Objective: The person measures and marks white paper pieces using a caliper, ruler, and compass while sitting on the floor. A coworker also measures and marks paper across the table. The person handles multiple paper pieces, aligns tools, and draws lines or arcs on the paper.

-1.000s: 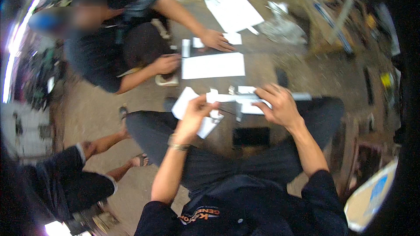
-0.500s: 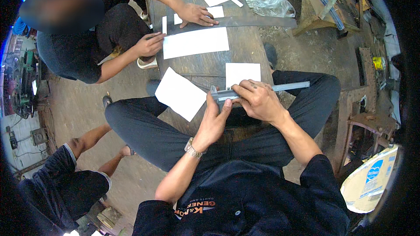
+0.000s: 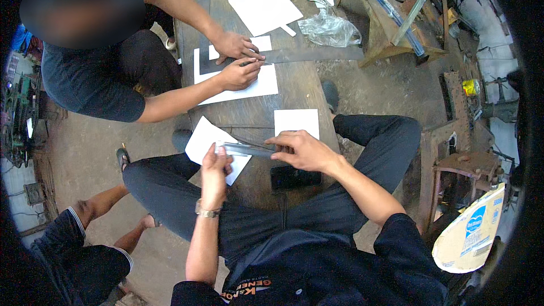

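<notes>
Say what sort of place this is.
Probably a workshop, perhaps for metalwork: there is what looks like green machinery at far left, a rusty metal stand at right, and a metal caliper in the left hand.

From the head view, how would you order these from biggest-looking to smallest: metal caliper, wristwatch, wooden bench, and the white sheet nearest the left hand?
1. Wooden bench
2. White sheet, partly covered
3. Metal caliper, partly hidden, so its full size is unsure
4. Wristwatch
</notes>
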The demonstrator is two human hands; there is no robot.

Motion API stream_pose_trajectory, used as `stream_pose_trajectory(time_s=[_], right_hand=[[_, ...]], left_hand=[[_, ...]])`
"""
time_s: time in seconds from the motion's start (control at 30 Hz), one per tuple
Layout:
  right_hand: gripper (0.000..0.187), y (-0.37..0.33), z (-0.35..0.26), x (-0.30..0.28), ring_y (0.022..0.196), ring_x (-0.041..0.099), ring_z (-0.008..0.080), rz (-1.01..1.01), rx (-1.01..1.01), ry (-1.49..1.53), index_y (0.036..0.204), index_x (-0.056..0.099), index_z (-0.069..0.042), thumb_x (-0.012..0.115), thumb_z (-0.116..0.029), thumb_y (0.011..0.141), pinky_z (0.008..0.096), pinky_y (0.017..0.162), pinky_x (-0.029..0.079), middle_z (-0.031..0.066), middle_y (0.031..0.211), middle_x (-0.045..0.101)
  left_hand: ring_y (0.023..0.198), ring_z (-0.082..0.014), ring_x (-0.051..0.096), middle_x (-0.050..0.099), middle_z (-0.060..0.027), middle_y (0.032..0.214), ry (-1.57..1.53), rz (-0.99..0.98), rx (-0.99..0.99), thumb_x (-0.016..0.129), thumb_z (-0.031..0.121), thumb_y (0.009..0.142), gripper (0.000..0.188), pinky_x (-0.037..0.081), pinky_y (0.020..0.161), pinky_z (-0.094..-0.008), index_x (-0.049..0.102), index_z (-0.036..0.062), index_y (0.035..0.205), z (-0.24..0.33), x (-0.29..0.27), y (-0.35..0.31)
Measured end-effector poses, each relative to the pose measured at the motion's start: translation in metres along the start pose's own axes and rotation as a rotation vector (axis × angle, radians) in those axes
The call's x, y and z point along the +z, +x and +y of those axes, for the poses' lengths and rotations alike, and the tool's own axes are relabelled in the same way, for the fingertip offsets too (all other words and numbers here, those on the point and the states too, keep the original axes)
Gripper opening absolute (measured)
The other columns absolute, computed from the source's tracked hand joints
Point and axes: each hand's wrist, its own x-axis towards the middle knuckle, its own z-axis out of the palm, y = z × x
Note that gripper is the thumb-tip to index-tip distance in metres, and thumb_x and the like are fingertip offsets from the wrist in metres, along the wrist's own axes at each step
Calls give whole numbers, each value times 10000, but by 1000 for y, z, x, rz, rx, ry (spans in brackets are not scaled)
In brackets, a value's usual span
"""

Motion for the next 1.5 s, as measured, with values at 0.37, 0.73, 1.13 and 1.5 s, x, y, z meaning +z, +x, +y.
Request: stream_pose_trajectory(time_s=[0.37, 0.73, 1.13, 1.5], right_hand=[[332, 4, 31, 14, 984, 691, 352, -132, 237, 116, 1121, 696, -3, 700, -261, 912, 407, 865, 535, 209, 1046, 714], [434, 16, 0, 47, 1064, 630, 419, 91, 93, 143, 1254, 583, 8, 676, -254, 920, 459, 931, 506, 223, 1165, 646], [245, 9, 18, 5, 828, 660, 352, 299, 127, -111, 1059, 712, -52, 737, -191, 859, 421, 734, 533, 138, 885, 658], [357, 11, 6, 20, 877, 692, 334, 239, 103, -256, 1096, 701, -41, 791, -239, 813, 412, 743, 555, 137, 974, 697]], left_hand=[[682, -59, 406, 499, 48, 766, 193, -22, 206, 476, 218, 1058, 237, 367, 662, -226, 586, 29, 964, 25, -50, 22], [633, -40, 377, 411, 63, 720, 104, -210, 83, 467, 289, 1065, 225, 314, 537, -214, 527, 85, 993, 33, -15, 25], [667, -84, 520, 607, -3, 754, 441, -462, 157, 640, 198, 978, 260, 429, 611, -269, 684, -43, 1065, 32, 11, 62], [761, -98, 582, 680, -49, 897, 303, -478, 66, 637, 180, 980, 290, 495, 680, -279, 678, -58, 1141, -2, 18, 49]])
